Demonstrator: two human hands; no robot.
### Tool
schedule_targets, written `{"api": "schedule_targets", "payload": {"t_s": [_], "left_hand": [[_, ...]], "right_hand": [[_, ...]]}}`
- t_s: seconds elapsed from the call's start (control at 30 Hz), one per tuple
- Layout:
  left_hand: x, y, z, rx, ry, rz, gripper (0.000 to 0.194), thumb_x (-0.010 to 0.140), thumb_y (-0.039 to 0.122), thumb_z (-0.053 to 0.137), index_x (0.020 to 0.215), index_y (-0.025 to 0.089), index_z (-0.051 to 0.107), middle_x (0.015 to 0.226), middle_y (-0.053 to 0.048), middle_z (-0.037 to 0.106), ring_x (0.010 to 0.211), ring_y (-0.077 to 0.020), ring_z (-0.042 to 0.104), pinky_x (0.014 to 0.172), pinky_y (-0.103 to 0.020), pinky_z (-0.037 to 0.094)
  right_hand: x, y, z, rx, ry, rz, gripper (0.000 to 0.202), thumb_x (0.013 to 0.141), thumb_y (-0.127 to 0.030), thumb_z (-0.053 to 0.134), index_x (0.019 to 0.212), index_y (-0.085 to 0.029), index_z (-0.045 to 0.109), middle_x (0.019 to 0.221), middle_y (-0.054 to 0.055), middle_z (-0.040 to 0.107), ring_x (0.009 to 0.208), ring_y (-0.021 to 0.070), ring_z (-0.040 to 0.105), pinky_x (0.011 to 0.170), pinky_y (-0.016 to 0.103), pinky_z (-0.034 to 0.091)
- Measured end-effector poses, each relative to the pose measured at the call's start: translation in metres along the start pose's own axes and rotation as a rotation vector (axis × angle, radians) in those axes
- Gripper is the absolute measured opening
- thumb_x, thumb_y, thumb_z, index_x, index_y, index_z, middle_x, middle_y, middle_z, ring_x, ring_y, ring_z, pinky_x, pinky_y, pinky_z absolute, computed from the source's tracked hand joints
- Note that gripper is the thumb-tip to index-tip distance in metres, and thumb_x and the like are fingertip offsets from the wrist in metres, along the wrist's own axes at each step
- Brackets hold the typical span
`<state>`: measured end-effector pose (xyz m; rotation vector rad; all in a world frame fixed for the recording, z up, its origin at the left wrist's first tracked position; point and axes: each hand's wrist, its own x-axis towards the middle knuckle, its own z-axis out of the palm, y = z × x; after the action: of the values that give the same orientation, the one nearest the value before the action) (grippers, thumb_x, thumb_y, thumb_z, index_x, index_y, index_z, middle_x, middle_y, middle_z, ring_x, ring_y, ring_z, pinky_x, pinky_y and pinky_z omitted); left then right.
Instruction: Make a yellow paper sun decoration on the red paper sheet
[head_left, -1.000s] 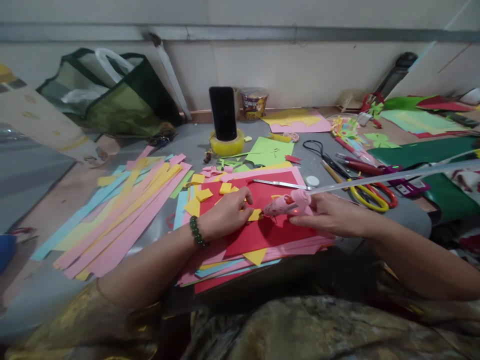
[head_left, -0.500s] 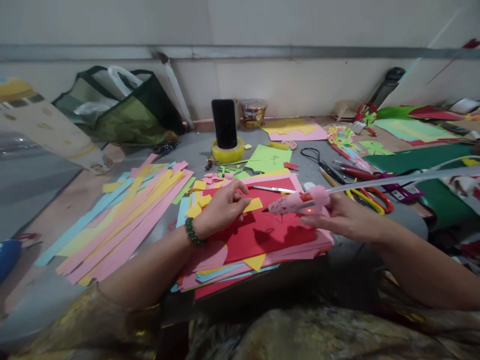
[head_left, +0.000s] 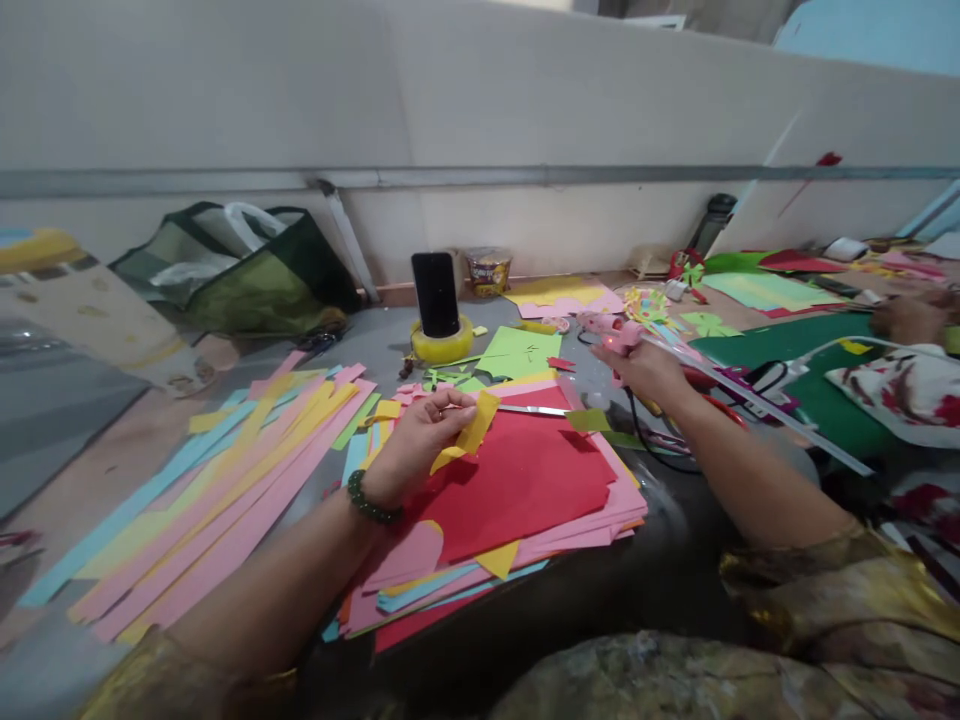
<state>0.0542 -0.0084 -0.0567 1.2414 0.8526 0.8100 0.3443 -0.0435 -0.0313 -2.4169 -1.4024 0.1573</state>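
At right hand, glue gun, pointing left

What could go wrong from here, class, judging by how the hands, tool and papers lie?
The pink glue gun in the right hand shows a lit light, so its tip may be hot and could burn fingers. Its dark cord hangs beside the paper stack and might drag sheets. The metal blade lies across the red sheet's far edge, near the left hand, which holds yellow paper, and might nick it.
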Motion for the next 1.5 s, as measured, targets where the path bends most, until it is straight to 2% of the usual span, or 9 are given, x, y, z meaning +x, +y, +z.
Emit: {"api": "schedule_targets", "payload": {"t_s": [0.3, 0.5, 0.6, 0.7, 0.83, 0.93, 1.17, 1.37, 1.5], "left_hand": [[0.003, 0.003, -0.001, -0.097, 0.057, -0.054, 0.031, 0.056, 0.03, 0.085, 0.069, 0.017, 0.06, 0.057, 0.007, 0.049, 0.049, -0.0047, 0.041, 0.044, -0.015, 0.034], [0.002, 0.005, 0.002, -0.189, 0.065, -0.128, 0.03, 0.055, 0.024, 0.084, 0.067, 0.016, 0.057, 0.06, 0.007, 0.05, 0.053, -0.005, 0.046, 0.05, -0.016, 0.042], [0.003, 0.001, 0.002, -0.221, 0.059, -0.129, 0.027, 0.058, 0.021, 0.084, 0.067, 0.015, 0.059, 0.061, 0.006, 0.053, 0.053, -0.0045, 0.048, 0.049, -0.014, 0.04], [0.002, -0.002, 0.001, -0.275, 0.043, -0.12, 0.028, 0.058, 0.019, 0.086, 0.068, 0.015, 0.061, 0.061, 0.005, 0.056, 0.054, -0.0048, 0.052, 0.052, -0.014, 0.043], [0.0, 0.0, 0.003, -0.386, 0.012, -0.073, 0.032, 0.053, 0.018, 0.091, 0.064, 0.015, 0.061, 0.059, 0.005, 0.059, 0.052, -0.0049, 0.054, 0.051, -0.014, 0.046], [-0.001, 0.001, 0.004, -0.433, -0.01, -0.085, 0.031, 0.053, 0.017, 0.091, 0.064, 0.014, 0.061, 0.058, 0.005, 0.061, 0.051, -0.0058, 0.057, 0.051, -0.015, 0.047], [-0.001, -0.003, 0.005, -0.414, 0.011, -0.099, 0.032, 0.051, 0.019, 0.092, 0.066, 0.014, 0.063, 0.06, 0.004, 0.063, 0.055, -0.007, 0.06, 0.054, -0.015, 0.05], [-0.003, -0.002, 0.007, -0.385, 0.008, -0.068, 0.033, 0.052, 0.023, 0.092, 0.062, 0.014, 0.062, 0.056, 0.006, 0.056, 0.049, -0.0034, 0.049, 0.048, -0.013, 0.043], [-0.004, -0.003, 0.009, -0.377, 0.002, -0.076, 0.037, 0.049, 0.026, 0.094, 0.063, 0.015, 0.061, 0.059, 0.006, 0.057, 0.053, -0.0048, 0.055, 0.053, -0.015, 0.048]], "right_hand": [[0.015, 0.008, 0.015, -0.183, -0.163, -0.074, 0.044, 0.092, -0.047, 0.053, 0.059, -0.02, 0.06, 0.068, 0.011, 0.071, 0.083, 0.0288, 0.069, 0.066, 0.03, 0.042], [-0.031, 0.003, -0.01, -0.411, -0.143, -0.164, 0.041, 0.093, -0.045, 0.048, 0.066, -0.019, 0.064, 0.072, 0.014, 0.071, 0.076, 0.0308, 0.069, 0.061, 0.033, 0.041], [-0.06, -0.011, -0.011, -0.195, -0.086, -0.559, 0.018, 0.091, -0.033, 0.054, 0.089, -0.021, 0.067, 0.076, 0.006, 0.071, 0.068, 0.0221, 0.067, 0.059, 0.029, 0.043], [-0.073, -0.033, 0.008, 0.062, 0.06, -1.072, 0.02, 0.095, -0.022, 0.049, 0.107, -0.02, 0.065, 0.091, 0.007, 0.072, 0.07, 0.0156, 0.066, 0.06, 0.024, 0.045], [-0.065, -0.059, 0.044, 0.151, 0.358, -1.404, 0.017, 0.097, -0.018, 0.049, 0.103, -0.018, 0.065, 0.087, 0.006, 0.069, 0.068, 0.0139, 0.063, 0.054, 0.023, 0.043], [-0.055, -0.066, 0.06, 0.284, 0.407, -1.419, 0.016, 0.098, -0.019, 0.05, 0.094, -0.019, 0.065, 0.081, 0.004, 0.066, 0.068, 0.0122, 0.062, 0.057, 0.021, 0.045], [-0.052, -0.062, 0.061, 0.609, 0.209, -1.217, 0.009, 0.09, -0.012, 0.058, 0.086, -0.02, 0.057, 0.075, 0.0, 0.058, 0.057, 0.0084, 0.052, 0.05, 0.018, 0.044], [-0.055, -0.06, 0.065, 0.391, 0.364, -1.391, 0.014, 0.093, -0.013, 0.053, 0.096, -0.019, 0.064, 0.085, 0.006, 0.063, 0.073, 0.0138, 0.061, 0.058, 0.023, 0.048], [-0.056, -0.062, 0.068, 0.56, 0.287, -1.307, 0.015, 0.097, -0.021, 0.053, 0.09, -0.018, 0.066, 0.08, 0.005, 0.063, 0.07, 0.0124, 0.059, 0.06, 0.023, 0.048]]}}
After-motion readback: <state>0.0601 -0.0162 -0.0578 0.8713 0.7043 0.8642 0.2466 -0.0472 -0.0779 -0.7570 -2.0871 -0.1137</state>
